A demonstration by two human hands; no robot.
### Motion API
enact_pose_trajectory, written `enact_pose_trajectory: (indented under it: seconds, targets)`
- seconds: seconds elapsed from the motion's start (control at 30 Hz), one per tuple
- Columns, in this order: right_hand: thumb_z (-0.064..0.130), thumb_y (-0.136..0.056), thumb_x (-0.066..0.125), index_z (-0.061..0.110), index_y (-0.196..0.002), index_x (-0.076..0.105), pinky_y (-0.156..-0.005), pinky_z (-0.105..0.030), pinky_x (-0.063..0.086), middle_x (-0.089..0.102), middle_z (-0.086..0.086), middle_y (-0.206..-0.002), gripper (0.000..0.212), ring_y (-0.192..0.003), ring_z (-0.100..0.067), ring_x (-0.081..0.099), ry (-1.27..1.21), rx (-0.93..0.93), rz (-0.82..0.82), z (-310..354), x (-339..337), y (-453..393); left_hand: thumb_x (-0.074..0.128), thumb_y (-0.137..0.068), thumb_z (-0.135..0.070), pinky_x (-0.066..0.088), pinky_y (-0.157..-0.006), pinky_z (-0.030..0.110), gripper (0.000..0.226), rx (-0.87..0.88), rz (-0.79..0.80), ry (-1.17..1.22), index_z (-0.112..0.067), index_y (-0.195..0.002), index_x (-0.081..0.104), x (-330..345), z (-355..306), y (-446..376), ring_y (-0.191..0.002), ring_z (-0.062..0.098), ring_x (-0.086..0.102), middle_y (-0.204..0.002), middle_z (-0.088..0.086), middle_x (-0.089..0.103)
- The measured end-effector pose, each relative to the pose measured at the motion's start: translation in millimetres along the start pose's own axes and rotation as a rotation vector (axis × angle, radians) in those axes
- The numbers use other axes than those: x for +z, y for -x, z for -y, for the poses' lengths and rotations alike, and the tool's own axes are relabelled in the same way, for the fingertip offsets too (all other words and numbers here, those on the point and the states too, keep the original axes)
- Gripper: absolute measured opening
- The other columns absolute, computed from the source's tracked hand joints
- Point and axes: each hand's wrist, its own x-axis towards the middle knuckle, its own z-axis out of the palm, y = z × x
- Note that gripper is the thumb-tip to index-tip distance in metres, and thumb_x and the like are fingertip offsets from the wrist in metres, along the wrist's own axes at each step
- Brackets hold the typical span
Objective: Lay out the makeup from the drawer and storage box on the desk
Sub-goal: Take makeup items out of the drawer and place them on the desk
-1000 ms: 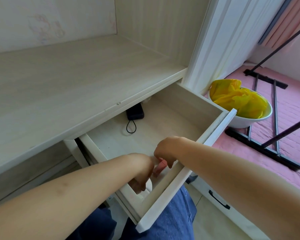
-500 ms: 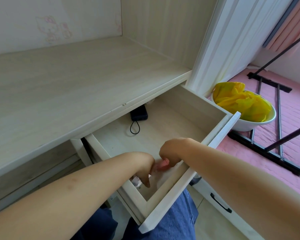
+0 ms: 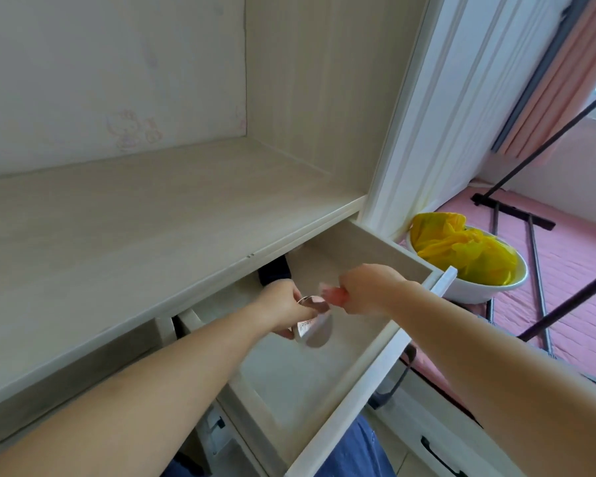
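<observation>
Seen from above, both hands hover over an open white drawer [image 3: 386,359] under a pale wooden desk [image 3: 128,242]. The left hand [image 3: 284,309] curls around a blurred white and silver makeup item [image 3: 310,323]. The right hand [image 3: 369,289] grips a translucent pink makeup item [image 3: 334,295]. A small black pouch [image 3: 274,273] lies at the drawer's back.

We see both bare forearms reaching forward and converging, wrists near each other. Left hand [image 3: 283,309] has fingers curled downward in a grip; right hand [image 3: 365,287], knuckles up, fingers curled tight. Hands close, not touching.
</observation>
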Motion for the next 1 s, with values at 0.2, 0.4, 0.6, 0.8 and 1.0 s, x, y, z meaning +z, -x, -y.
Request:
enact_pose_trajectory:
  seconds: [0.2, 0.4, 0.6, 0.8, 1.0]
  targets:
    - [0.035, -0.077, 0.051, 0.02, -0.082, 0.063, -0.058, -0.026, 0.044, 0.058, 0.005, -0.072, 0.02, -0.071, -0.019, 0.057, -0.133, 0.066, -0.128, -10, -59, 6, 0.069, -0.083, -0.019, 0.061, -0.066, 0.034, 0.025, 0.111, -0.176, 0.377, -0.007, -0.1, 0.056, -43, -36, 11, -0.083, 0.023, 0.069, -0.094, 0.01, 0.065]
    - [0.068, -0.08, 0.037, 0.024, -0.078, 0.066, -0.065, -0.024, 0.051, 0.068, 0.005, -0.074, 0.052, -0.066, -0.013, 0.061, -0.521, 0.17, -0.331, 13, -113, -11, 0.068, -0.085, -0.017, 0.059, -0.058, 0.029, 0.022, 0.097, -0.26, 0.667, -0.008, -0.101, 0.056, -104, -35, 17, -0.072, 0.016, 0.063, -0.095, 0.011, 0.064]
    - [0.054, -0.083, 0.048, 0.014, -0.09, 0.067, -0.077, -0.039, 0.059, 0.072, -0.008, -0.091, 0.045, -0.085, -0.024, 0.069, -0.855, 0.004, -0.352, 65, -149, -30, 0.064, -0.088, -0.015, 0.06, -0.057, 0.027, 0.014, 0.088, -0.354, 0.82, -0.007, -0.097, 0.057, -164, -7, 28, -0.066, 0.015, 0.059, -0.082, 0.006, 0.06]
    - [0.04, -0.084, 0.059, 0.017, -0.095, 0.064, -0.082, -0.043, 0.057, 0.068, -0.005, -0.095, 0.026, -0.088, -0.025, 0.068, -1.068, -0.108, -0.316, 126, -169, -66, 0.062, -0.089, -0.012, 0.056, -0.046, 0.025, 0.017, 0.053, -0.527, 0.906, -0.005, -0.103, 0.055, -226, 36, 37, -0.069, 0.018, 0.059, -0.089, 0.01, 0.059]
    - [0.03, -0.078, 0.064, 0.019, -0.099, 0.061, -0.084, -0.045, 0.056, 0.067, 0.002, -0.092, 0.024, -0.085, -0.018, 0.069, -1.152, -0.169, -0.238, 184, -178, -105, 0.056, -0.089, -0.003, 0.057, -0.048, 0.027, 0.005, 0.001, -0.672, 0.955, -0.005, -0.093, 0.056, -273, 82, 51, -0.064, 0.021, 0.06, -0.082, 0.011, 0.057]
